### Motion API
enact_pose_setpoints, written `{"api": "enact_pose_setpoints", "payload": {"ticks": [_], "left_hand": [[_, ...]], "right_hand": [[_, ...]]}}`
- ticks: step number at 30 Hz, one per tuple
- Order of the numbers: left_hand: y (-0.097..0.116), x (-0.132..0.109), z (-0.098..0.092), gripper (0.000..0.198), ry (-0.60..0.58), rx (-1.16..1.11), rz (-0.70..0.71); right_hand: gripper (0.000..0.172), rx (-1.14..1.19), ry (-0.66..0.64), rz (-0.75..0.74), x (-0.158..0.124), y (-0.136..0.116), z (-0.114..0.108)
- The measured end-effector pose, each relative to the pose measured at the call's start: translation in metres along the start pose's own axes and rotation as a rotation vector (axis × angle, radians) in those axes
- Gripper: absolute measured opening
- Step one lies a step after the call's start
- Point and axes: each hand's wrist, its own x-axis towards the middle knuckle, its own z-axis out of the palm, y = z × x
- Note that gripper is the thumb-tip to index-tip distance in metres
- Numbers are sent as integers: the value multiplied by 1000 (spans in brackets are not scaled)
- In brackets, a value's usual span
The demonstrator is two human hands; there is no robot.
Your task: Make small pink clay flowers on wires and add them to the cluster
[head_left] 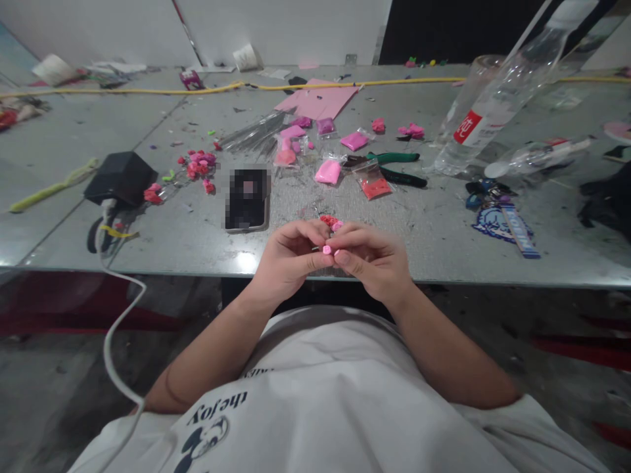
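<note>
meeting just over the near edge of the worktop (pixel 444 256), the left hand (pixel 288 259) and the right hand (pixel 372 259) close on one small pink piece (pixel 327 249). the fingers of both hands are curled and pressed together at the tips, pinching the pink piece between them; it sits right where the two thumbs touch. a red and pink cluster (pixel 329 221) peeks up just behind the knuckles, but whether it is held or lies on the worktop cannot be told.

a phone (pixel 247 198) lies flat just beyond the left hand. further back are small clear bags (pixel 328 172) of pink bits, one bag of red bits (pixel 374 188), and green-handled pliers (pixel 397 165) beside them. a heap of finished pink flowers (pixel 200 164) lies to the left of the phone, near a black charger block (pixel 121 177) whose white cable (pixel 112 328) hangs off the edge. a clear plastic bottle (pixel 488 112) leans at the right, with a bunch of keys on a blue tag (pixel 503 226) nearer the edge. a pink sheet (pixel 318 102) and a yellow cord (pixel 148 90) lie at the far side.
</note>
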Motion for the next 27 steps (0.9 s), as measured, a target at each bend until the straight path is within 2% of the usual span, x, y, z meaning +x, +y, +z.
{"api": "enact_pose_setpoints", "payload": {"ticks": [11, 18, 24, 27], "left_hand": [[4, 1, -2, 25, -59, 12, -20], [4, 1, -9, 36, -158, 46, -48], [5, 0, -13, 37, -198, 77, -70], [6, 0, -12, 32, -201, 74, -64]], "right_hand": [[22, 40, -29, 18, 4, -1, 1], [24, 179, -123, 87, 4, -2, -1], [22, 221, -172, 125, 4, -2, -2], [19, 206, -155, 132, 4, -3, -1]]}}
